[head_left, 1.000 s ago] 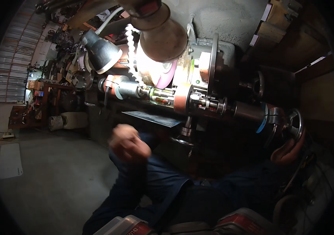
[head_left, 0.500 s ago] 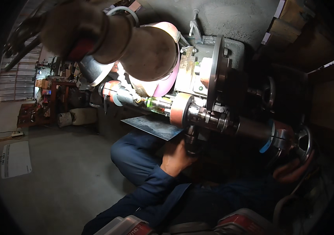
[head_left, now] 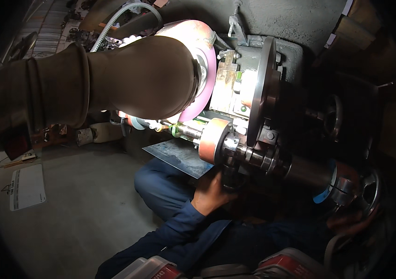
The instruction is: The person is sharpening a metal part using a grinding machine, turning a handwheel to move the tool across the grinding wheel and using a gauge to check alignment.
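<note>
In the head view, the left hand (head_left: 209,194) reaches up beneath the machine, its fingers against a dark knob (head_left: 233,178). Shadow hides their tips, so I cannot tell how far they close on it. The knob sits just above and to the right of those fingers.

A thin plate (head_left: 172,156) lies above and to the left of them, near the knuckles. Straight above is an orange ring (head_left: 214,142), and further up, the pink wheel (head_left: 202,104), brightly lit. A steel disc (head_left: 261,93) stands upright, above and to the right. A wide duct (head_left: 142,76) crosses well above the fingers, on the left. Below them, a blue sleeve (head_left: 179,228) covers the forearm; a bent knee (head_left: 158,186) is just to their left.

The right hand (head_left: 350,222) is in deep shadow at the lower rim of a handwheel (head_left: 371,193). Whether its fingers grip the rim or merely rest there, I cannot tell. The handwheel rises above them; a blue band (head_left: 323,195) on the shaft (head_left: 307,172) is up and to their left.
</note>
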`<state>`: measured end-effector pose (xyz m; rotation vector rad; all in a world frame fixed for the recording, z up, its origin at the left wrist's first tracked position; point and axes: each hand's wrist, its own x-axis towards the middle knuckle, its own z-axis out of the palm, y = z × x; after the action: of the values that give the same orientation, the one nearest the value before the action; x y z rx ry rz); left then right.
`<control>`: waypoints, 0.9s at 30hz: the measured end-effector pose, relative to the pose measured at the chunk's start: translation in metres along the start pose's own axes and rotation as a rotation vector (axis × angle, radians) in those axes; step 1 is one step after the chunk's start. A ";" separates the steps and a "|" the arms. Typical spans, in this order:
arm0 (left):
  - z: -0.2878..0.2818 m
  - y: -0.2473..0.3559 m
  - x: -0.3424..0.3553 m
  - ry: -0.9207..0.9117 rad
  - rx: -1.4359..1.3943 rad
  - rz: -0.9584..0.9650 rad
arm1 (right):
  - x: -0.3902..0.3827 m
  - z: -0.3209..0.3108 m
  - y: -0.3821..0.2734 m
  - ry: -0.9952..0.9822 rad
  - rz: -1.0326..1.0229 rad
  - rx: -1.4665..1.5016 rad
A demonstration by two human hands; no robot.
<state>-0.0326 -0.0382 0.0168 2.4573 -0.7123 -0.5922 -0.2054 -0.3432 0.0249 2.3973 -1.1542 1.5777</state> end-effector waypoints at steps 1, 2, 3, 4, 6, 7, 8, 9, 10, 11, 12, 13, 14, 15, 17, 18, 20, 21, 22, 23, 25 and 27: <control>0.002 -0.004 0.000 -0.008 -0.016 -0.003 | 0.001 -0.003 -0.001 -0.052 0.009 -0.082; 0.004 -0.009 -0.001 -0.017 -0.032 -0.006 | 0.001 -0.006 -0.001 -0.104 0.019 -0.164; 0.001 -0.012 0.000 -0.042 0.010 0.013 | 0.000 -0.008 0.003 -0.104 0.019 -0.165; -0.001 -0.015 0.000 -0.066 0.052 0.031 | 0.000 -0.008 0.008 -0.108 -0.027 -0.165; -0.009 -0.017 0.006 -0.154 -0.039 0.022 | 0.000 -0.011 0.010 -0.111 -0.075 -0.166; -0.013 -0.017 0.009 -0.243 -0.123 0.014 | 0.005 -0.013 0.003 -0.151 -0.074 -0.193; -0.015 -0.018 0.009 -0.245 -0.119 0.014 | 0.007 -0.014 -0.001 -0.191 -0.074 -0.220; -0.016 -0.020 0.009 -0.259 -0.120 -0.009 | 0.007 -0.013 -0.002 -0.192 -0.070 -0.221; -0.016 -0.024 0.009 -0.272 -0.126 -0.028 | 0.006 -0.014 -0.003 -0.193 -0.045 -0.204; -0.014 -0.033 0.008 -0.273 -0.129 -0.026 | 0.006 -0.014 -0.003 -0.197 -0.020 -0.187; -0.010 -0.047 0.008 -0.245 -0.123 0.081 | 0.006 -0.014 -0.003 -0.196 -0.022 -0.189; -0.007 -0.059 0.007 -0.231 -0.120 0.133 | 0.005 -0.014 0.000 -0.192 -0.034 -0.186; -0.004 -0.072 0.006 -0.217 -0.117 0.186 | 0.006 -0.013 0.001 -0.189 -0.047 -0.183; -0.003 -0.083 0.005 -0.427 -0.295 0.009 | 0.006 -0.012 0.000 -0.189 -0.049 -0.183; -0.003 -0.097 -0.002 -0.645 -0.480 -0.273 | 0.007 -0.006 -0.001 -0.133 -0.088 -0.181; -0.004 -0.097 0.002 -0.621 -0.445 -0.229 | 0.006 -0.007 0.001 -0.131 -0.083 -0.190; 0.001 -0.100 0.003 -0.528 -0.375 -0.136 | 0.002 -0.006 0.002 -0.105 -0.053 -0.198; 0.003 -0.100 0.005 -0.494 -0.351 -0.105 | 0.003 -0.006 -0.001 -0.103 -0.054 -0.197; 0.003 -0.099 0.006 -0.473 -0.333 -0.089 | 0.005 -0.007 -0.005 -0.118 -0.053 -0.170; 0.002 -0.098 0.007 -0.454 -0.321 -0.079 | 0.006 -0.007 -0.007 -0.133 -0.052 -0.142; 0.001 -0.096 0.007 -0.432 -0.305 -0.068 | 0.006 -0.005 -0.006 -0.120 -0.041 -0.117; -0.001 -0.093 0.008 -0.418 -0.294 -0.054 | 0.004 -0.005 -0.006 -0.109 -0.031 -0.095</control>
<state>0.0081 0.0257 -0.0384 2.1050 -0.6594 -1.1645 -0.2051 -0.3388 0.0330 2.4535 -1.1756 1.3669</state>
